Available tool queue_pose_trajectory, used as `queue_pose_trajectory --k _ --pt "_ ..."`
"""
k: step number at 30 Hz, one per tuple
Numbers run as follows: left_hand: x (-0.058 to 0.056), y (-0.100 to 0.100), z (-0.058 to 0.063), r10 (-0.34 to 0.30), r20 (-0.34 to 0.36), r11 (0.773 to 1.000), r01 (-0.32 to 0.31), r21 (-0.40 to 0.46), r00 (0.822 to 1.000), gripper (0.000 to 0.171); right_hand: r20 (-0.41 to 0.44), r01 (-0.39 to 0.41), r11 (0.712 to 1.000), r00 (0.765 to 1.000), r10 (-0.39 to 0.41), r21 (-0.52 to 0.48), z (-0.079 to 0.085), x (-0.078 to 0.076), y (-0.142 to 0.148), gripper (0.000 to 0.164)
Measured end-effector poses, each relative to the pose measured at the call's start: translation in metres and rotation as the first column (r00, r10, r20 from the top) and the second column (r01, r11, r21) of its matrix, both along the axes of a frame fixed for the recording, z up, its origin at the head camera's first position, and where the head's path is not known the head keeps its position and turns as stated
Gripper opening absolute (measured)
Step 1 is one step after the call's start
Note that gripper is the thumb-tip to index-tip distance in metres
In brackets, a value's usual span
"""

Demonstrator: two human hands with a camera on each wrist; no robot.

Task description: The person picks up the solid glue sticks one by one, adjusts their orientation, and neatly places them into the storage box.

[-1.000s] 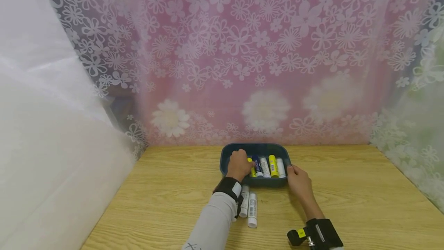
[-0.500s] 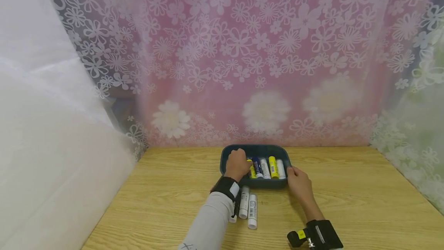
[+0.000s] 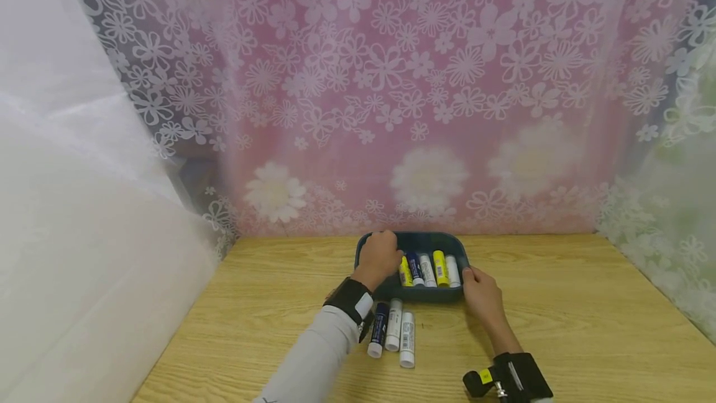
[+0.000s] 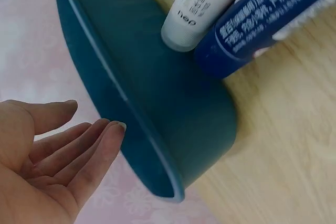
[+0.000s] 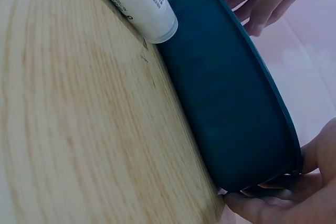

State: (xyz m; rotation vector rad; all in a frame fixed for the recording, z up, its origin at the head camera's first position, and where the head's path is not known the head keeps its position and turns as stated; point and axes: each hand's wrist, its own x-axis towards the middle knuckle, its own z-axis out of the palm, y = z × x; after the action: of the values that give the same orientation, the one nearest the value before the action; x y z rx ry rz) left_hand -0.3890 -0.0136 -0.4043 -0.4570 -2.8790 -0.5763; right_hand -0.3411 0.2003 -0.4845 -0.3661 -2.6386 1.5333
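Note:
A dark teal bin (image 3: 425, 294) on the table holds several glue sticks lying in a row, among them a yellow glue stick (image 3: 440, 269) and a navy glue stick (image 3: 415, 268). Over the bin's left part hovers my left hand (image 3: 378, 259). The left wrist view shows that hand's fingers (image 4: 92, 156) loosely bent with nothing between them. My right hand (image 3: 484, 297) grips the bin's right end, thumb at the rim and fingers underneath in the right wrist view. In front of the bin lie a navy-and-white glue stick (image 3: 379, 329) and two white glue sticks (image 3: 407, 339).
The wood-grain table (image 3: 587, 322) extends to both sides of the bin. A pink flowered curtain (image 3: 347, 191) hangs directly behind its back edge. White sheeting (image 3: 100, 254) closes off the left side.
My left hand has shifted slightly up and left above the bin. Its wrist has moved left, uncovering the navy-and-white glue stick on the table. The right hand has stayed on the bin's end.

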Motion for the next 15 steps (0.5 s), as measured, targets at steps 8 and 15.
queue_pose_trajectory --k 8,15 --pt "0.011 -0.009 0.013 -0.069 -0.038 0.997 0.067 -0.038 0.997 0.061 -0.012 0.001 1.000 1.000 -0.001 0.006 0.000 -0.001 0.001 0.058" --pt "0.030 -0.020 0.020 -0.135 -0.052 0.991 0.135 -0.008 0.989 0.058 -0.022 0.007 1.000 1.000 -0.006 0.020 0.002 0.001 -0.001 0.055"
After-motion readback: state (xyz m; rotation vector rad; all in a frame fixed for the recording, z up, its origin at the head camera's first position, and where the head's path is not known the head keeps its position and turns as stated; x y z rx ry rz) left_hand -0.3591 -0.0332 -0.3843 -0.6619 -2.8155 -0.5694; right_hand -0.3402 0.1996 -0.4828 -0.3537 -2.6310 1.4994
